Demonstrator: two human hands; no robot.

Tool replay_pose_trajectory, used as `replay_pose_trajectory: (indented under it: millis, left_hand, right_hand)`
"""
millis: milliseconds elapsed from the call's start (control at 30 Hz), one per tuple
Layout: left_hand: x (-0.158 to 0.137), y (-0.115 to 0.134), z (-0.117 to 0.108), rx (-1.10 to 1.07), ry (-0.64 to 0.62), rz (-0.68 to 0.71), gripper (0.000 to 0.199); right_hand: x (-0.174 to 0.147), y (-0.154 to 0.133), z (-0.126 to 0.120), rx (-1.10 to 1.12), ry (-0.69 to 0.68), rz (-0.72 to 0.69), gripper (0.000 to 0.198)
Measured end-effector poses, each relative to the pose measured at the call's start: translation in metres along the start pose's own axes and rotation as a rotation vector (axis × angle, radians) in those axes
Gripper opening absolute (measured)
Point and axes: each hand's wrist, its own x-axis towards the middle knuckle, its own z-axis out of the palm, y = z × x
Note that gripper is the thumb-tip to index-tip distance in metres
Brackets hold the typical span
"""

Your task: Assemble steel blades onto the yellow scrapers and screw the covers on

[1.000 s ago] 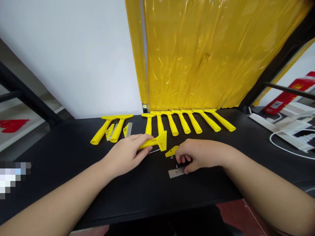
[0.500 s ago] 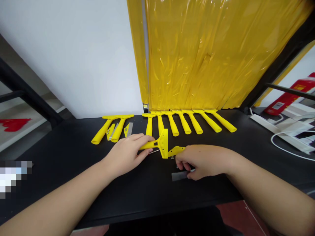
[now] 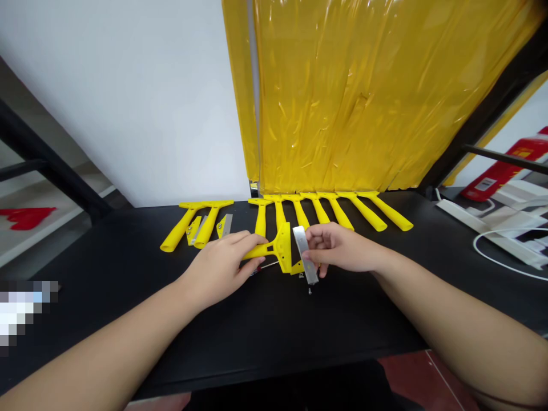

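My left hand (image 3: pixel 228 264) is closed around the handle of a yellow scraper (image 3: pixel 282 248), its wide head pointing right. Between the thumb and fingers of my right hand (image 3: pixel 336 248) is a metal scraper blade (image 3: pixel 305 257), tilted up just right of the scraper head and apart from it. A yellow cover plate (image 3: pixel 296 268) lies on the table, partly hidden behind the blade. One small screw (image 3: pixel 310 291) rests below the blade's lower end. The thin shaft of a tool (image 3: pixel 269 265) shows under my left hand; the rest of it is hidden.
Several yellow scraper handles (image 3: pixel 368 212) lie in a row along the back of the black table (image 3: pixel 265 337). Two more (image 3: pixel 177 231) lie at the left, near cover plates with blades (image 3: pixel 224 225). A white power strip and cable (image 3: pixel 492 237) sit at the right.
My right hand has lifted the blade off the table, turned it upright and brought it up and left beside the scraper head. My left hand keeps its hold, almost unmoved.
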Motion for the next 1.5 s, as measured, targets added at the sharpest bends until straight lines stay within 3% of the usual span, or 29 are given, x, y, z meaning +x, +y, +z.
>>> replay_pose_trajectory:
  millis: [233, 500, 633, 1067, 1500]
  left_hand:
    - [-0.001, 0.0, -0.002, 0.022, 0.007, 0.014, 0.026]
    - [-0.002, 0.0, -0.001, 0.032, 0.022, 0.016, 0.026]
    - [-0.002, 0.0, -0.001, 0.026, 0.022, 0.019, 0.025]
    - [-0.001, 0.0, 0.001, 0.037, 0.011, 0.012, 0.025]
    - [-0.002, 0.005, -0.002, 0.087, 0.035, 0.055, 0.025]
  right_hand:
    - [0.004, 0.004, -0.002, 0.004, 0.047, -0.07, 0.019]
    - [0.006, 0.007, 0.0, 0.208, 0.097, -0.138, 0.007]
    - [0.006, 0.007, 0.003, 0.366, 0.134, -0.062, 0.016]
    - [0.01, 0.01, 0.001, 0.179, 0.275, -0.103, 0.025]
    - [0.013, 0.014, 0.005, 0.256, 0.233, -0.041, 0.031]
